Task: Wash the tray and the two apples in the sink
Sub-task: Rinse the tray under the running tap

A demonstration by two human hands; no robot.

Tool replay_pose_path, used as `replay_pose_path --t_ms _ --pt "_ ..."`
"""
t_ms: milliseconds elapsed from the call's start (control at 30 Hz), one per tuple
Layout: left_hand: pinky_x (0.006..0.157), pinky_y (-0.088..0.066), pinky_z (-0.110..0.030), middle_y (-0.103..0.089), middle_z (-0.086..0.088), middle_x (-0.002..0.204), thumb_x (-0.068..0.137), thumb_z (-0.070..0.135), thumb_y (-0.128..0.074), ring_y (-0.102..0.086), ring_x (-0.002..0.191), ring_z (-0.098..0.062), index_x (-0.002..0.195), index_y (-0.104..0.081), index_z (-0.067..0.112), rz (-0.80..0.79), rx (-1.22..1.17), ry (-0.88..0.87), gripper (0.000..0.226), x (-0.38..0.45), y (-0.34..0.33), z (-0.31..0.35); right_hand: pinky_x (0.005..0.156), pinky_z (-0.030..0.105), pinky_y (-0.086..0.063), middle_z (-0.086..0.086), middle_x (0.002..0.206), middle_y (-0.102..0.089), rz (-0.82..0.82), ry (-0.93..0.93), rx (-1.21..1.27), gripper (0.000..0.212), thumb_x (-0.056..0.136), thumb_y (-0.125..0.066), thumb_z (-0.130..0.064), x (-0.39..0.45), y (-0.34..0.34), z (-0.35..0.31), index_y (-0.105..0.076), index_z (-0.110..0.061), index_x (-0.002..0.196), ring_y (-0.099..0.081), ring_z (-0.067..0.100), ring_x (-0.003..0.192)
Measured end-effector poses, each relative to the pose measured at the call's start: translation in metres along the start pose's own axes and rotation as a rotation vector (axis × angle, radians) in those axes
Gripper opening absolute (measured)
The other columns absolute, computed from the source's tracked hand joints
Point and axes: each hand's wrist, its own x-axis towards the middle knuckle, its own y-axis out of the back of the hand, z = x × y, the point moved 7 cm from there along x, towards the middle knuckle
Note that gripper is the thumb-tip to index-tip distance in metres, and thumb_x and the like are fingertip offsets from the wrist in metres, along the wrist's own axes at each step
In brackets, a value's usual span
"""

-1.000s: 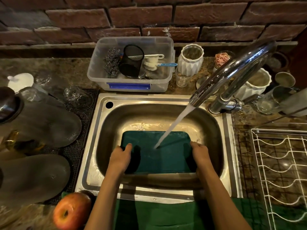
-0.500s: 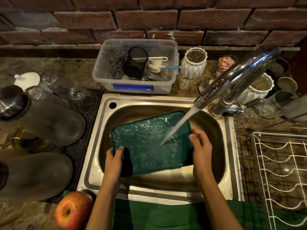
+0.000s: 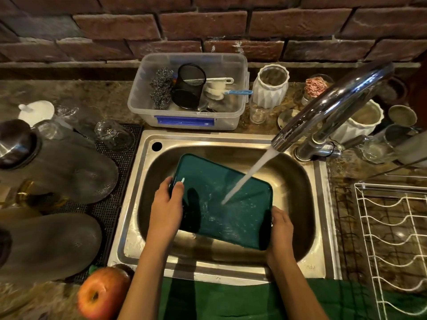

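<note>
A dark green rectangular tray (image 3: 231, 218) is held inside the steel sink (image 3: 143, 227), turned so its left end points away from me. Water from the chrome faucet (image 3: 332, 107) strikes its middle. My left hand (image 3: 166, 209) grips the tray's left edge, thumb on top. The right near corner is gripped by my right hand (image 3: 280, 229). One red-yellow apple (image 3: 101, 294) lies on the counter at the sink's near left corner. Behind it a dark round shape shows, too hidden to identify.
A clear plastic bin (image 3: 189, 121) with scrubbers and brushes stands behind the sink. White ribbed jars (image 3: 270, 88) and cups crowd the right back. A white wire rack (image 3: 392, 227) is at the right. Glass lids and jars lie on a black mat (image 3: 111, 204) at the left.
The tray has been rotated in the sink: its left end swung away from me and its right end toward me. My left hand moved up, my right hand moved down.
</note>
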Motion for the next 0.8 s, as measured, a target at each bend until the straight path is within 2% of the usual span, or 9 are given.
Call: replay_pose_path --t_ms 100,233,333,467,600,633,700,733,800 --pt "0.104 -0.042 -0.041 -0.052 -0.013 0.143 0.101 0.041 -0.045 -0.052 0.124 -0.028 0.145 -0.047 0.014 -0.037 0.057 0.053 0.051 0.006 -0.003 -0.005 0.096 0.055 -0.054 0.012 0.114 -0.07 -0.007 -0.072 -0.128 0.025 0.1 -0.049 -0.03 0.003 -0.003 0.001 -0.07 -0.019 0.108 -0.065 0.032 0.107" --pt "0.103 -0.044 -0.047 -0.06 -0.016 0.126 0.101 0.044 -0.045 -0.056 0.117 -0.032 0.133 -0.054 0.007 -0.077 0.049 0.263 0.049 0.012 -0.004 -0.038 0.096 0.052 -0.053 0.012 0.107 -0.068 -0.017 -0.07 -0.177 0.028 0.101 -0.051 -0.04 0.004 -0.004 -0.015 -0.066 -0.016 0.098 -0.063 0.031 0.102" --pt "0.103 -0.046 -0.051 -0.059 -0.02 0.123 0.102 0.042 -0.046 -0.058 0.113 -0.037 0.125 -0.056 0.007 -0.11 0.006 0.391 0.044 0.01 -0.013 -0.067 0.097 0.055 -0.052 0.011 0.109 -0.066 0.009 0.013 -0.292 0.028 0.1 -0.049 -0.034 -0.001 -0.004 -0.041 -0.065 -0.016 0.113 -0.062 0.032 0.104" --pt "0.104 -0.046 -0.051 -0.058 -0.025 0.127 0.103 0.038 -0.045 -0.058 0.114 -0.04 0.134 -0.051 0.002 -0.163 -0.035 0.499 0.048 0.003 -0.034 -0.096 0.098 0.056 -0.05 0.004 0.108 -0.068 0.025 0.238 -0.447 0.035 0.094 -0.049 -0.031 -0.023 -0.015 -0.084 -0.066 -0.024 0.123 -0.062 0.027 0.104" --pt "0.092 -0.051 -0.043 -0.06 -0.019 0.116 0.103 0.036 -0.045 -0.06 0.102 -0.035 0.13 -0.049 0.009 -0.182 -0.19 0.555 0.038 -0.007 -0.058 -0.108 0.093 0.044 -0.052 -0.02 0.1 -0.066 -0.025 0.442 -0.434 0.037 0.096 -0.052 -0.031 -0.043 -0.024 -0.109 -0.061 -0.035 0.132 -0.061 0.007 0.1" --pt "0.089 -0.051 -0.042 -0.061 -0.018 0.111 0.103 0.035 -0.046 -0.06 0.097 -0.032 0.126 -0.049 0.01 -0.177 -0.221 0.551 0.034 -0.008 -0.062 -0.109 0.088 0.035 -0.052 -0.026 0.095 -0.066 -0.046 0.484 -0.411 0.035 0.097 -0.052 -0.029 -0.046 -0.025 -0.112 -0.061 -0.038 0.13 -0.062 0.0 0.096" --pt "0.095 -0.051 -0.048 -0.06 -0.016 0.112 0.102 0.033 -0.048 -0.06 0.097 -0.03 0.122 -0.049 0.013 -0.164 -0.275 0.528 0.028 -0.008 -0.067 -0.108 0.079 0.016 -0.048 -0.04 0.096 -0.065 -0.083 0.532 -0.334 0.033 0.1 -0.051 -0.023 -0.046 -0.022 -0.113 -0.062 -0.041 0.125 -0.06 -0.015 0.094" --pt "0.098 -0.05 -0.052 -0.06 -0.014 0.114 0.102 0.032 -0.049 -0.061 0.098 -0.029 0.122 -0.049 0.014 -0.153 -0.295 0.505 0.026 -0.005 -0.067 -0.106 0.077 0.01 -0.048 -0.042 0.1 -0.065 -0.093 0.534 -0.285 0.034 0.1 -0.05 -0.019 -0.043 -0.019 -0.111 -0.063 -0.039 0.124 -0.059 -0.019 0.097" --pt "0.098 -0.05 -0.053 -0.062 -0.014 0.116 0.102 0.028 -0.05 -0.062 0.1 -0.029 0.124 -0.051 0.014 -0.113 -0.329 0.453 0.026 0.002 -0.064 -0.102 0.08 0.01 -0.049 -0.032 0.111 -0.068 -0.086 0.509 -0.202 0.036 0.101 -0.05 -0.015 -0.034 -0.01 -0.103 -0.067 -0.033 0.127 -0.06 -0.014 0.104"
